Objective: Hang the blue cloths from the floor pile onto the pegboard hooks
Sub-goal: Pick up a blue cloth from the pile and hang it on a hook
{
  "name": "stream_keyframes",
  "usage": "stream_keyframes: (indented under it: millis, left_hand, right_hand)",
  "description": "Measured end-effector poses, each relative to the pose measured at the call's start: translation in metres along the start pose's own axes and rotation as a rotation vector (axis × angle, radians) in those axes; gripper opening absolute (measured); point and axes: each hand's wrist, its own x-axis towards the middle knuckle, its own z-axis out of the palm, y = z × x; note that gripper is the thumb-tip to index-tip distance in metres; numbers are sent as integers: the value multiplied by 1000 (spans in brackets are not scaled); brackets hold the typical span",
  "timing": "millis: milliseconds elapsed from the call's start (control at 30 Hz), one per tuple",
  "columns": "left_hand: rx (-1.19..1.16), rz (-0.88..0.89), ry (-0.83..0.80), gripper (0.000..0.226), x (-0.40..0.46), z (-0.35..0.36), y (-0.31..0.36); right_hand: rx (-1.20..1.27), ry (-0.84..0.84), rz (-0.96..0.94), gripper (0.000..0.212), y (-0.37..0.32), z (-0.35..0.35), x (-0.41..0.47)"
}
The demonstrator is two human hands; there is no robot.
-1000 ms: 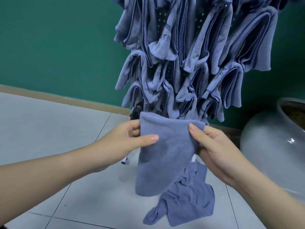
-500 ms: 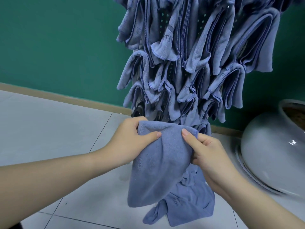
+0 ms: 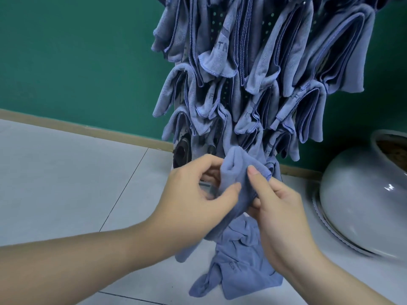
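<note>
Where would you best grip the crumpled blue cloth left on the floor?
Probably at the bunched ridge near the top of the crumpled blue cloth, fingers coming from above: it lies flat on the tile floor, and only its raised folds offer something to pinch.

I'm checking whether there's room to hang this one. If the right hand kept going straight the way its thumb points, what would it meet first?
Probably the lowest hung cloths on the pegboard, just beyond the held cloth that the right hand pinches. How far apart they are is unclear in this view.
</note>
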Motion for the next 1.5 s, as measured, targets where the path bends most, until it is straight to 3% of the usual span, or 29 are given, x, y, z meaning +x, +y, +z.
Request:
stream_keyframes:
  millis: [100, 300, 433, 467, 533, 567, 767, 1033, 1233, 1500]
  left_hand:
    - [-91, 38, -72, 17, -3, -3, -1]
    - [-72, -38, -86, 16, 8, -6, -15]
    - [17, -41, -4, 29, 15, -9, -21]
    - [33, -47, 16, 34, 16, -9, -22]
    - [48, -74, 10, 41, 19, -10, -24]
    - [34, -102, -23, 41, 21, -10, -26]
    - [-142, -306, -389, 25, 11, -6, -31]
    - [-210, -374, -400, 37, -1, 8, -43]
    - [-123, -368, -477, 27, 2, 9, -46]
    - [63, -424, -623, 30, 4, -1, -69]
  right_hand:
    - [-48, 5, -30, 42, -3, -2, -2]
    - [-132, -42, -50, 31, -2, -1, -4]
    - [-166, -112, -75, 58, 2, 4, -8]
    - [-168, -129, -96, 55, 2, 3, -8]
    - [-118, -184, -111, 20, -2, 3, -9]
    - [-100, -198, -105, 15, -5, 3, -11]
    - [-92, -168, -180, 19, -13, 4, -11]
    - [59, -202, -246, 33, -32, -1, -7]
    - [179, -174, -365, 26, -75, -20, 12]
    - [264, -51, -295, 24, -89, -43, 28]
